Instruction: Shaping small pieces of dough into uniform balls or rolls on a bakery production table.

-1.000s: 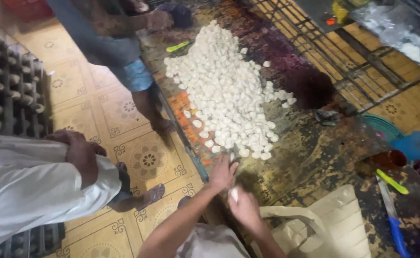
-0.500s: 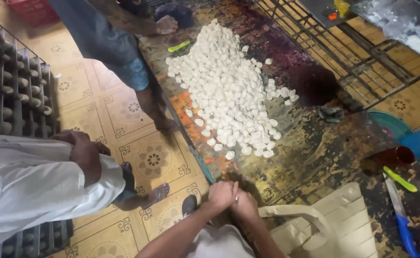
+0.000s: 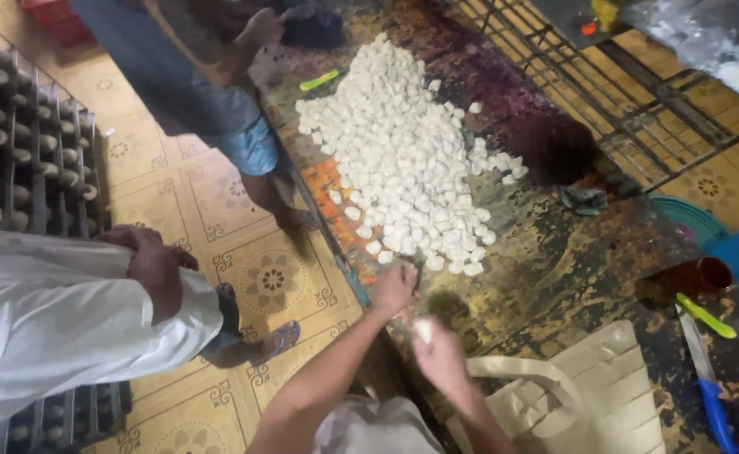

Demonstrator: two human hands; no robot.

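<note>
Working at the near edge of a dark, stained counter, with a large heap of white pieces lying across its middle and far part. Reaching forward with the left hand, its grip closing down over something at the near fringe of the heap; too blurred to say for certain what is inside, likely one white piece or a small tool. Holding a single white piece in the right hand, the grip narrow and curled around it, just nearer than the left hand and well short of the heap.

Judging by the layout: a big pile already lying on the counter, one piece being handled, and a pale woven bag sitting at the near right beside the right hand. How many pieces are inside the bag, not visible, so no telling how much is left.

Lying at the right: a green-handled tool and a blue-handled knife, both well apart from the hands. Standing to the left on the patterned floor: a person in a white sleeve, and farther off another person in blue shorts.
</note>
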